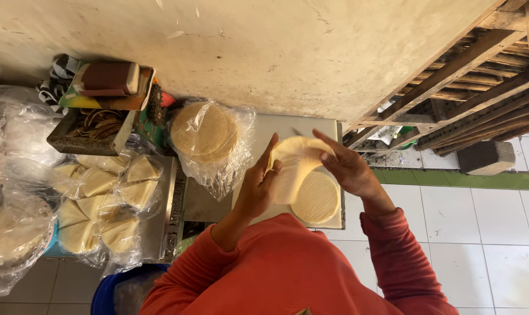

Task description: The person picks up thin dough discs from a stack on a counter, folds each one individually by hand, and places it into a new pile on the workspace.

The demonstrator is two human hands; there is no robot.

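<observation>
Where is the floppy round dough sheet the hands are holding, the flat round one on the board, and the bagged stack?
Floppy pale round dough sheet (296, 160), head view, its middle.
Flat ridged round dough sheet (317, 198), head view, its centre.
Stack of round sheets in clear plastic bag (203, 131), head view, top sheet.

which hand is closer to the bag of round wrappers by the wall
Left. The left hand sits just beside the bag of round wrappers, holding one edge of a thin dough sheet. The right hand grips the sheet's far edge.
</observation>
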